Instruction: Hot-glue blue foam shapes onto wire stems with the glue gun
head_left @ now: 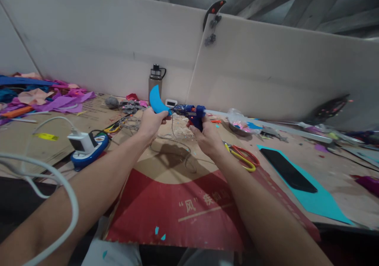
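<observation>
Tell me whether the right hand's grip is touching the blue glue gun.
Touching: the head view plainly shows the right hand's grip closed against the handle of the blue glue gun, with no gap.

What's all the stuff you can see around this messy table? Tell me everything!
Glue gun: one, dark blue, in right hand
Crescent: one, bright blue, in left hand
Bottle: one, greyish, by the panels
Panels: several, white, behind table
Dotted crescent: one, black and red, atop panels
Scraps: many, mostly purple, pink, blue, far left
Power strip: one, blue and white, left side
White cables: count unclear, white, left side
Cardboard: one sheet, red and tan, front middle
Scissors: one pair, red and yellow, beside right forearm
Phone: one, black, on turquoise sheet
Turquoise sheet: one, turquoise, right side
Small clutter: too jumbled to count, mixed, back and right
Left hand: one, bare, middle
Right hand: one, bare, middle
</observation>
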A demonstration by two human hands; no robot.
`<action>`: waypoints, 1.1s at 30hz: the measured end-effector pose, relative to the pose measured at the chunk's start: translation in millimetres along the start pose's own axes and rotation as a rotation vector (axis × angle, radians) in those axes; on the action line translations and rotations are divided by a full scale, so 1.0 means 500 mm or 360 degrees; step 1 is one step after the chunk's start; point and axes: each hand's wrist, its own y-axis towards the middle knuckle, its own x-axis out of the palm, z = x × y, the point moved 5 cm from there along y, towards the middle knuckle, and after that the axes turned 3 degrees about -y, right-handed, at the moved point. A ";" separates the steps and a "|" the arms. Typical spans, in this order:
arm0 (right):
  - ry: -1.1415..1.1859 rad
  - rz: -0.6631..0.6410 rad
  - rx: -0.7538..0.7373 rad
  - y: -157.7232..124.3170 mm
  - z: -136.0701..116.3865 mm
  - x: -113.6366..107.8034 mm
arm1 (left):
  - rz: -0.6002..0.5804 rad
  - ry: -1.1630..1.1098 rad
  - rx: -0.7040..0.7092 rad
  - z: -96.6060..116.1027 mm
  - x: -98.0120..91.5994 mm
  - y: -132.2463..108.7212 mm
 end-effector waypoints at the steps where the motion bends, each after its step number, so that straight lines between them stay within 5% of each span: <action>1: -0.0001 -0.0006 0.0001 0.000 0.000 0.001 | 0.0011 -0.0002 0.0003 -0.001 -0.002 0.002; 33: -0.0046 -0.0013 -0.0004 -0.003 0.000 0.005 | 0.0089 -0.0056 -0.0044 0.016 -0.005 -0.002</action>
